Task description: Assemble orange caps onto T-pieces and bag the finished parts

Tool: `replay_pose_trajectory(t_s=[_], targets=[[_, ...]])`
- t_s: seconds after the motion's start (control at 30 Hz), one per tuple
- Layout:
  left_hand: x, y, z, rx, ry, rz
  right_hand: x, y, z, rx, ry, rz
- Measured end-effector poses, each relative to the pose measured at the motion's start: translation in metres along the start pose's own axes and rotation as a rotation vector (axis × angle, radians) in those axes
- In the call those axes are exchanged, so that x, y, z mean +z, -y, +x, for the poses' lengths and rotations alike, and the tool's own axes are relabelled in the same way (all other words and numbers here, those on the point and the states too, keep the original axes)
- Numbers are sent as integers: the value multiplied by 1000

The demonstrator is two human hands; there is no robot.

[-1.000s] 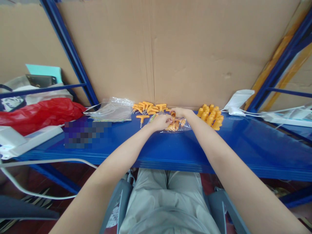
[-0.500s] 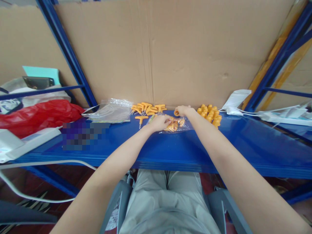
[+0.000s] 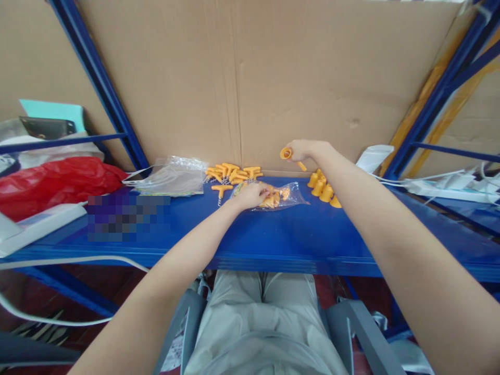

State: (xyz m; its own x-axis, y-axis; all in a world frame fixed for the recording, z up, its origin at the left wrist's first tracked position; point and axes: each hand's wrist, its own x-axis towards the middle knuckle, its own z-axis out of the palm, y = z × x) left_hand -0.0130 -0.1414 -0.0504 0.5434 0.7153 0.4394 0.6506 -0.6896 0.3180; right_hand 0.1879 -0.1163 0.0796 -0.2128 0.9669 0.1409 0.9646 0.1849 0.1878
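Note:
My left hand [image 3: 252, 196] lies on a clear plastic bag [image 3: 295, 197] with orange pieces inside, its thumb and fingers closed at the bag's near end. My right hand [image 3: 302, 150] is raised above the table's back edge, closed around an orange bell-shaped piece [image 3: 286, 153] with its flared mouth facing me. A small orange bar sticks out under that hand; whether it is joined to the bell-shaped piece I cannot tell. Left of the bag lie several corkscrews [image 3: 221, 189] with orange T-handles and metal spirals. Orange bell-shaped pieces [image 3: 325, 191] stand upright in rows, partly behind my right forearm.
The blue table [image 3: 273, 239] backs onto a cardboard wall [image 3: 175, 78]. Flat clear bags [image 3: 167, 179] lie left of the corkscrews. Further left are red plastic [image 3: 58, 179] and a white device [image 3: 50, 224]. White cables and a power strip [image 3: 445, 187] lie at the right.
My right hand has risen from the table beside the bag, with the orange bell-shaped piece in it. My left hand stays on the bag. The view has shifted slightly.

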Motion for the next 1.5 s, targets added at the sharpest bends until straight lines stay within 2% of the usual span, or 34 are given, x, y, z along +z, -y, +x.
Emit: replay_pose_trajectory(t_s=[0.17,0.27,0.4,0.53,0.73,0.87,0.97,1.23,1.4,1.5], targets=[[4,6,5,-21,10,10,-17,-5,-8,-24,-155,180],[8,11,9,-22,28,65,-22,0,-18,-135,-205,380],[10,14,11,-54,-2,33,-25,17,-34,-297,-252,664],[8,11,7,-72,-55,-45,-25,38,-48,-464,-241,807],[0,10,3,-56,-180,-157,-22,64,-58,-590,-191,759],[-6,8,6,-96,-303,-354,-15,70,-58,-577,-239,707],[-11,0,8,-165,-359,-569,-7,66,-55,-534,-231,660],[-20,-26,2,-225,-252,-1204,17,60,-49,-472,-194,606],[-22,-23,3,-322,-265,-1323,19,63,-51,-480,-178,637],[-21,-18,5,-352,-324,-1348,20,62,-54,-500,-165,624]])
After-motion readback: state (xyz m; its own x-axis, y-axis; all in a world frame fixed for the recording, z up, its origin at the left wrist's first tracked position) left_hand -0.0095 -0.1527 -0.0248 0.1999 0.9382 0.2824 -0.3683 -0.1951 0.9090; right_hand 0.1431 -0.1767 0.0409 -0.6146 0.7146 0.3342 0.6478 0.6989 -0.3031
